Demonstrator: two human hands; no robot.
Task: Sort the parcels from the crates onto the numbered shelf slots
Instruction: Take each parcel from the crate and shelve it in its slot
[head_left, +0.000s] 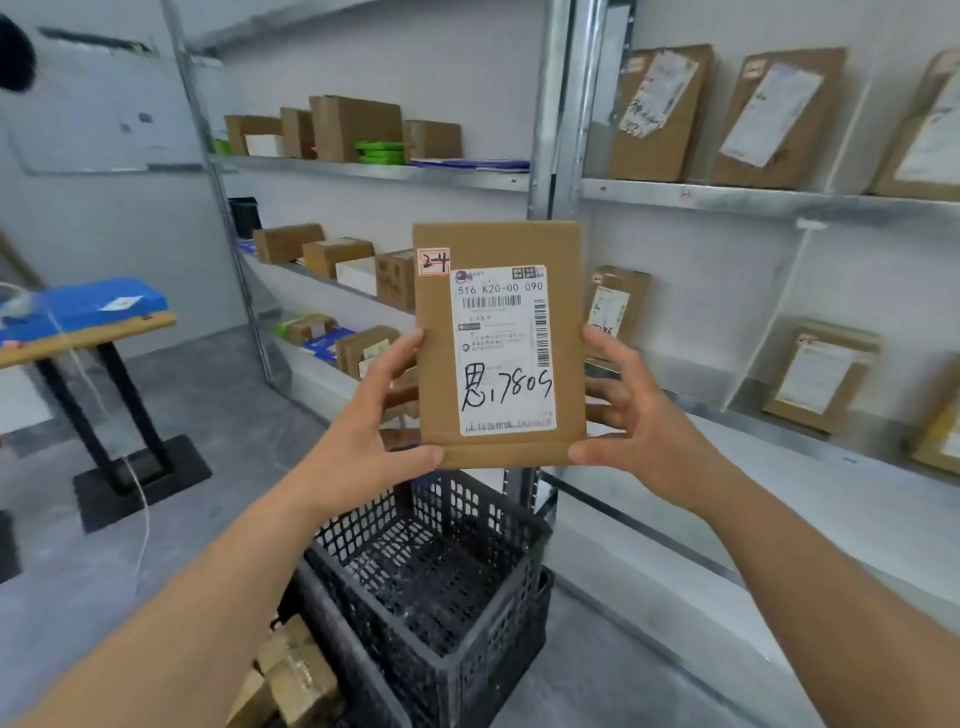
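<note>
Head view shows you holding a flat brown cardboard parcel (498, 343) upright in front of the metal shelves (727, 200), above the black plastic lattice crate (441, 561). Your left hand (384, 415) and right hand (634, 421) grip its lower side edges, fingers (605, 387) clamped round it. Its red-edged tag (434, 261) reads 2-4.

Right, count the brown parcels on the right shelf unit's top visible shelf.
3 in view: one at the left, one in the middle, one cut off by the right edge. More may sit beyond the frame.
</note>
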